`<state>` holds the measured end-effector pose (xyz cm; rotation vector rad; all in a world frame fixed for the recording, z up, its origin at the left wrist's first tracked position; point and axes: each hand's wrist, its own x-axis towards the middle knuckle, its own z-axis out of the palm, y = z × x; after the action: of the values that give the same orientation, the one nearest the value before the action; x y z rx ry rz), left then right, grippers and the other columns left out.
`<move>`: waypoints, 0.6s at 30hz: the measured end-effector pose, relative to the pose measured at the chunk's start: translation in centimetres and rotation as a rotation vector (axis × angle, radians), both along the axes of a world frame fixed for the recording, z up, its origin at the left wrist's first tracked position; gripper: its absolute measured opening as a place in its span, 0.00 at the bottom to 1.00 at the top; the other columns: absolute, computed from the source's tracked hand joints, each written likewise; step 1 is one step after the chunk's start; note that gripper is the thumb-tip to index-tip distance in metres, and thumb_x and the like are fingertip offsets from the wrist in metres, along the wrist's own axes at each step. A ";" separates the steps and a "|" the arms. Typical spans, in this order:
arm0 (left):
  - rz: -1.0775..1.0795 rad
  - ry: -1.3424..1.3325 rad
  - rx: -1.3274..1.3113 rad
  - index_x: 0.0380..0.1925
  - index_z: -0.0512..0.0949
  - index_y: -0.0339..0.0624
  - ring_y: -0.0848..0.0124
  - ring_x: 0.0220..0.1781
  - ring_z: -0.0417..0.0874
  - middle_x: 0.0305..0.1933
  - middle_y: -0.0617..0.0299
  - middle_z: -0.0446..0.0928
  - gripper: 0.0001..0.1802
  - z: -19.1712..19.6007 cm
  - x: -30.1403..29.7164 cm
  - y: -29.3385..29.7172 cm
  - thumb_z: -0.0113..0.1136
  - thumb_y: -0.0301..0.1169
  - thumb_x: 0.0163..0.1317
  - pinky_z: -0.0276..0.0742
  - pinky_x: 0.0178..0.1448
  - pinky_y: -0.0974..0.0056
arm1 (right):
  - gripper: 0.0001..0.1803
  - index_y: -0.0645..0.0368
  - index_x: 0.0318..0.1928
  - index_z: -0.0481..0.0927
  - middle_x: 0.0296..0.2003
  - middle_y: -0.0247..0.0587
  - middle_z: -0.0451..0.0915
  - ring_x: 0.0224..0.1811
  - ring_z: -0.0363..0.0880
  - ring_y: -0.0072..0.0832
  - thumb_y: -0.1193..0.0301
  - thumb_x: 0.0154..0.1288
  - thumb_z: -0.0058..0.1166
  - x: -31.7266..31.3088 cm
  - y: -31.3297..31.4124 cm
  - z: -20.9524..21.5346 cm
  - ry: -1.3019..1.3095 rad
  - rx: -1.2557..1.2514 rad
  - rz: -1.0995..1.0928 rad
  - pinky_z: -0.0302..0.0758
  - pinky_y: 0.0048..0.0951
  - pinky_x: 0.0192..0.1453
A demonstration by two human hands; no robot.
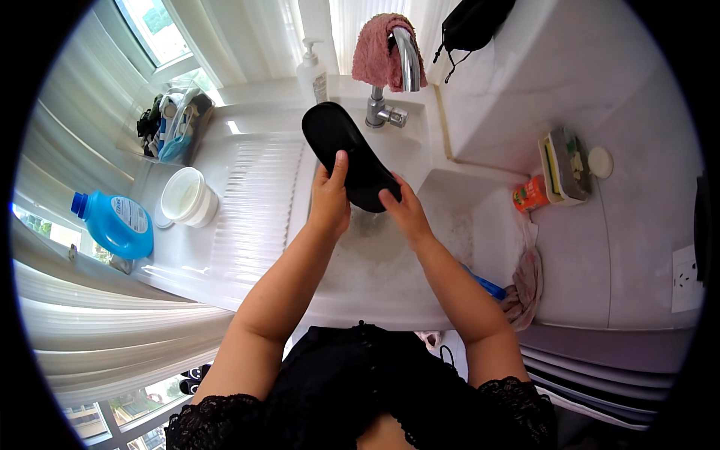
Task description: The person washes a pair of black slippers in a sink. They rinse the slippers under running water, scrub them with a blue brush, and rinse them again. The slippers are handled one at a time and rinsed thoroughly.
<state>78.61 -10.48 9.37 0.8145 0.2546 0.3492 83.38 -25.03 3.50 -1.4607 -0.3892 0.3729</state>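
A flat black insole [331, 133], long and narrowed at its middle, is held up over the white sink [367, 289]. My left hand [330, 199] grips its left edge near the middle, thumb lying on the upper face. At its near right end, my right hand [406, 212] is closed on the edge, with the thumb on top. The fingers underneath are hidden by the insole. Behind it stands a chrome faucet [376, 112] with a pink towel [372, 60] draped over the spout.
Left of the basin lies a ribbed washboard surface [255, 199]. A white tub [187, 196], a blue detergent bottle [120, 225] and a clear box [171, 127] stand beyond it. A pump bottle [311, 73] is at the back. On the right are an orange container [530, 194], a caddy [564, 166] and a cloth [526, 285].
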 end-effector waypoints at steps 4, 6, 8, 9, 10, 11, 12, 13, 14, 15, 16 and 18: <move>-0.166 0.046 -0.130 0.58 0.65 0.38 0.65 0.60 0.72 0.58 0.57 0.72 0.28 0.7 -0.4 -1.0 0.54 0.45 0.66 0.65 0.65 0.57 | 0.35 0.61 0.57 0.68 0.49 0.38 0.75 0.54 0.71 0.26 0.45 0.61 0.54 0.2 1.2 0.6 0.361 0.192 -0.261 0.65 0.23 0.58; -0.264 0.065 -0.190 0.57 0.66 0.39 0.62 0.60 0.72 0.58 0.57 0.72 0.28 0.3 -0.4 -1.4 0.54 0.46 0.65 0.65 0.65 0.54 | 0.35 0.60 0.55 0.69 0.47 0.37 0.75 0.53 0.72 0.26 0.44 0.61 0.55 -0.1 2.1 1.7 0.541 0.505 -0.127 0.65 0.23 0.58; -0.238 0.080 -0.209 0.56 0.67 0.41 0.62 0.59 0.73 0.57 0.57 0.73 0.27 0.6 -0.7 -1.6 0.55 0.46 0.64 0.66 0.64 0.54 | 0.32 0.58 0.51 0.71 0.44 0.37 0.75 0.50 0.73 0.27 0.44 0.60 0.55 -0.8 2.5 3.9 0.719 0.625 -0.071 0.69 0.26 0.55; -0.225 0.087 -0.218 0.56 0.68 0.43 0.62 0.58 0.73 0.56 0.57 0.73 0.26 0.8 -0.8 -1.7 0.56 0.46 0.64 0.66 0.64 0.54 | 0.30 0.57 0.50 0.72 0.43 0.37 0.76 0.47 0.75 0.27 0.46 0.60 0.56 -0.8 2.5 4.2 0.651 0.559 -0.099 0.71 0.28 0.51; -0.210 0.153 -0.174 0.55 0.68 0.43 0.62 0.57 0.73 0.55 0.57 0.73 0.26 0.9 -0.9 -1.3 0.57 0.46 0.63 0.66 0.63 0.54 | 0.27 0.56 0.48 0.72 0.41 0.36 0.77 0.44 0.77 0.27 0.47 0.61 0.56 -0.7 2.5 4.5 0.582 0.494 -0.127 0.74 0.29 0.47; -0.194 0.218 -0.131 0.54 0.69 0.43 0.62 0.57 0.73 0.54 0.57 0.73 0.26 0.9 -1.1 -0.5 0.59 0.46 0.62 0.66 0.62 0.53 | 0.25 0.55 0.47 0.73 0.39 0.36 0.77 0.41 0.78 0.27 0.48 0.61 0.56 -0.5 2.6 4.7 0.514 0.430 -0.153 0.76 0.31 0.44; -0.173 0.286 -0.090 0.53 0.69 0.44 0.62 0.57 0.73 0.52 0.57 0.74 0.26 0.7 -1.4 0.4 0.60 0.46 0.61 0.66 0.61 0.53 | 0.23 0.56 0.47 0.72 0.39 0.36 0.77 0.40 0.78 0.27 0.53 0.60 0.59 -0.3 2.5 4.6 0.429 0.382 -0.159 0.76 0.29 0.42; -0.164 0.337 -0.124 0.53 0.69 0.44 0.62 0.56 0.72 0.52 0.57 0.73 0.27 0.5 -1.7 1.3 0.62 0.46 0.59 0.66 0.61 0.52 | 0.23 0.56 0.47 0.72 0.40 0.36 0.77 0.40 0.77 0.26 0.58 0.58 0.62 0.1 1.9 4.5 0.344 0.333 -0.167 0.76 0.28 0.41; -0.155 0.387 -0.159 0.53 0.69 0.45 0.62 0.56 0.72 0.51 0.56 0.72 0.28 0.3 -2.0 2.3 0.63 0.46 0.58 0.66 0.60 0.52 | 0.23 0.57 0.48 0.71 0.40 0.36 0.77 0.39 0.77 0.25 0.63 0.57 0.65 0.4 1.4 4.4 0.259 0.285 -0.174 0.76 0.26 0.39; -0.145 0.439 -0.193 0.53 0.69 0.46 0.62 0.55 0.72 0.51 0.56 0.72 0.29 0.1 -2.2 3.3 0.65 0.46 0.56 0.66 0.59 0.51 | 0.21 0.58 0.46 0.71 0.39 0.35 0.77 0.38 0.77 0.25 0.65 0.56 0.65 0.5 1.1 4.7 0.207 0.231 -0.091 0.76 0.26 0.39; -0.049 0.471 -0.293 0.55 0.66 0.46 0.59 0.55 0.71 0.52 0.55 0.69 0.33 -0.1 -2.3 4.1 0.67 0.48 0.53 0.64 0.60 0.49 | 0.20 0.58 0.45 0.71 0.37 0.35 0.77 0.37 0.77 0.24 0.68 0.56 0.65 0.6 0.8 5.2 0.155 0.179 -0.009 0.76 0.25 0.39; -0.014 0.545 -0.139 0.57 0.62 0.46 0.56 0.56 0.71 0.55 0.53 0.68 0.38 -0.4 -2.8 4.8 0.65 0.53 0.53 0.66 0.60 0.49 | 0.16 0.58 0.42 0.71 0.37 0.34 0.78 0.39 0.77 0.23 0.73 0.57 0.64 0.6 0.4 5.9 0.065 0.091 0.180 0.77 0.25 0.43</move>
<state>75.82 -5.72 8.95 0.7615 0.7731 0.0877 83.94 -24.59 9.38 -1.3248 -0.4808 0.5390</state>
